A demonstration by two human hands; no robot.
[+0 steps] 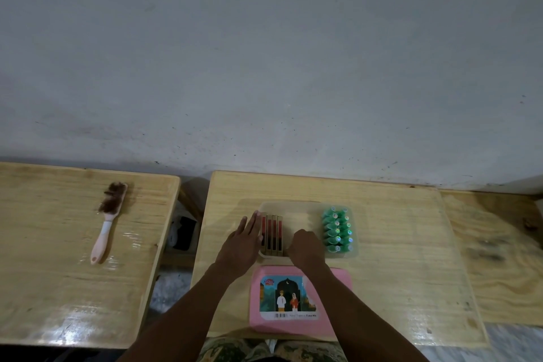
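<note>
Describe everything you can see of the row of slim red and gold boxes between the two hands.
Four slim red and gold boxes, seemingly cardboard, lie side by side with long sides touching, at the left end of a clear plastic tray on the wooden table. Each shows a red strip between gold edges. The left hand lies flat along their left side; the curled right hand sits at their right.

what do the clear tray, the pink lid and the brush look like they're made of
The shallow see-through tray looks like thin clear plastic: the wooden table shows through it. The flat pink rectangular lid seems to be matte moulded plastic, with rounded corners and a glossy printed sticker. The small brush likely has a smooth pink plastic handle; its brown bristles could be hair or synthetic.
</note>
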